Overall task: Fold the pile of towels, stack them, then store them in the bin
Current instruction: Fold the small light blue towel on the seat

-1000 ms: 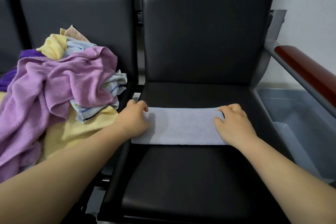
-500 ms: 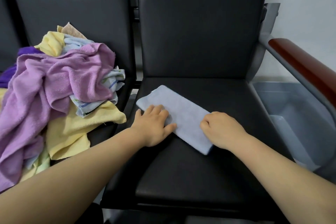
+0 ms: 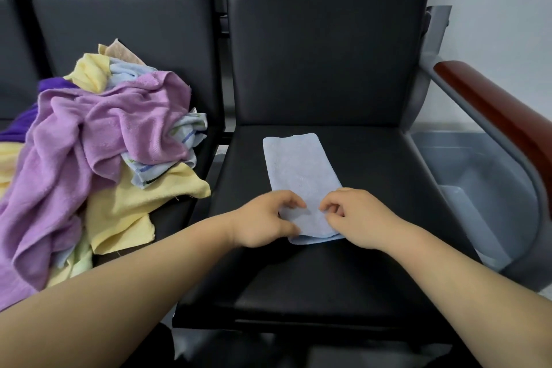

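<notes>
A light blue towel, folded into a long strip, lies lengthwise on the black chair seat, running away from me. My left hand pinches its near left corner and my right hand pinches its near right corner, fingers curled on the cloth. A loose pile of towels, purple, yellow and pale blue, covers the seat to the left. The grey bin stands on the floor to the right of the chair, under the armrest.
A red-brown wooden armrest on a grey metal frame runs along the right side above the bin. Black backrests stand behind both seats. A gap separates the two seats. A white wall is at the right.
The blue towel has been turned from lying crosswise to lying lengthwise on the seat. Both hands have moved from its two ends to its near end, close together.
</notes>
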Demonstrator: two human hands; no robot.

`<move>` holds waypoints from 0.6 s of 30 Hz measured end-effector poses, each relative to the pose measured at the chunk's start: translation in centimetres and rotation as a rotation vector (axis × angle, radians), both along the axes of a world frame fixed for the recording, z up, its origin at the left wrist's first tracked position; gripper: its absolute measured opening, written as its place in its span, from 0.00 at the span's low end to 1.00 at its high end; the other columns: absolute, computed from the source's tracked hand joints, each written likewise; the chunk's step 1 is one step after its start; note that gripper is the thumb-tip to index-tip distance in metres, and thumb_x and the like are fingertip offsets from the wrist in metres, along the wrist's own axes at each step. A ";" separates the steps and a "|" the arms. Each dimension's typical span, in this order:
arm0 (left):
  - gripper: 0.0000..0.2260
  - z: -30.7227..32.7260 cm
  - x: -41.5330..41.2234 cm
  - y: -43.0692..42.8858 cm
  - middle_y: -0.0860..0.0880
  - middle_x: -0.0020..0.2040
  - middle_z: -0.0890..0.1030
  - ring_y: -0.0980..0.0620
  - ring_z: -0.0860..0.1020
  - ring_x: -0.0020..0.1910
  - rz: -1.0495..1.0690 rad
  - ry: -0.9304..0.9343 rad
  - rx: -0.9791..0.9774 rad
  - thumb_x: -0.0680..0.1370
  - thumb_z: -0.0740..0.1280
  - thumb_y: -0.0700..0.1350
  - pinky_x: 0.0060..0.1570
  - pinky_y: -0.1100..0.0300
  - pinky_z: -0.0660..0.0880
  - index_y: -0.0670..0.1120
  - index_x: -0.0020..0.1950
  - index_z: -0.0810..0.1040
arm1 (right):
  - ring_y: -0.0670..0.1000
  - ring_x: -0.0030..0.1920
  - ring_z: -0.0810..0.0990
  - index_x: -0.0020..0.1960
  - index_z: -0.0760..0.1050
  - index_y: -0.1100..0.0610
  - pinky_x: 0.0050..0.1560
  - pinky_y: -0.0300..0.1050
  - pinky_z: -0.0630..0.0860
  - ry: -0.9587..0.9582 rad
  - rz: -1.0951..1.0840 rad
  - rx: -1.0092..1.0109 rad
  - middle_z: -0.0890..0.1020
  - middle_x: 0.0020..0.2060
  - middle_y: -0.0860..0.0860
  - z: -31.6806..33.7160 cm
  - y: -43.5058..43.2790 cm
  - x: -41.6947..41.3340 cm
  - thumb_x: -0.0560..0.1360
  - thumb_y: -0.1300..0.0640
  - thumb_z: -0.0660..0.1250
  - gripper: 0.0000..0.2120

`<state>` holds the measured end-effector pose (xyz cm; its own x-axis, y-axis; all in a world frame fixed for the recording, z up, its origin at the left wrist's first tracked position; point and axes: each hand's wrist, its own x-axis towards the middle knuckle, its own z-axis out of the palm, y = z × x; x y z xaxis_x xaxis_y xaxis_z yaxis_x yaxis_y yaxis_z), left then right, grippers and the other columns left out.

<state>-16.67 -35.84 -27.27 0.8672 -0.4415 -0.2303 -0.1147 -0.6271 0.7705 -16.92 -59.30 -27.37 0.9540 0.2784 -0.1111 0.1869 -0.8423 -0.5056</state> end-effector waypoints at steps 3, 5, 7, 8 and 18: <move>0.18 0.8 -0.9 0.3 0.58 0.40 0.81 0.59 0.74 0.30 -0.079 0.142 -0.081 0.71 0.69 0.33 0.34 0.66 0.70 0.49 0.57 0.78 | 0.41 0.48 0.78 0.58 0.82 0.46 0.50 0.36 0.74 0.021 -0.029 0.018 0.79 0.48 0.38 0.5 -0.2 -0.2 0.82 0.54 0.64 0.10; 0.16 0.9 -1.0 0.4 0.50 0.36 0.81 0.56 0.74 0.30 -0.047 0.076 -0.024 0.70 0.70 0.32 0.34 0.63 0.71 0.49 0.53 0.81 | 0.46 0.50 0.80 0.54 0.82 0.50 0.53 0.43 0.78 0.057 -0.038 0.012 0.81 0.48 0.43 0.7 -0.2 -0.4 0.83 0.51 0.62 0.10; 0.10 0.6 -0.8 0.5 0.48 0.37 0.83 0.55 0.77 0.33 0.055 -0.034 0.000 0.71 0.75 0.35 0.39 0.58 0.78 0.50 0.46 0.83 | 0.53 0.51 0.81 0.51 0.81 0.56 0.55 0.52 0.79 0.092 -0.060 0.050 0.82 0.48 0.50 0.9 -0.3 -0.8 0.83 0.46 0.61 0.16; 0.08 0.3 -0.7 0.5 0.48 0.39 0.84 0.55 0.79 0.35 0.102 -0.066 -0.015 0.72 0.76 0.38 0.44 0.55 0.80 0.50 0.43 0.84 | 0.54 0.50 0.81 0.50 0.81 0.56 0.55 0.52 0.78 0.107 -0.071 0.073 0.82 0.48 0.50 1.0 -0.3 -0.9 0.82 0.43 0.61 0.18; 0.05 2.4 -0.1 2.1 0.55 0.34 0.77 0.56 0.72 0.33 0.258 -0.206 -0.104 0.79 0.69 0.43 0.38 0.58 0.71 0.48 0.44 0.75 | 0.47 0.39 0.78 0.45 0.81 0.49 0.41 0.46 0.74 0.008 -0.130 0.080 0.82 0.40 0.46 1.3 -0.7 -1.5 0.78 0.50 0.71 0.04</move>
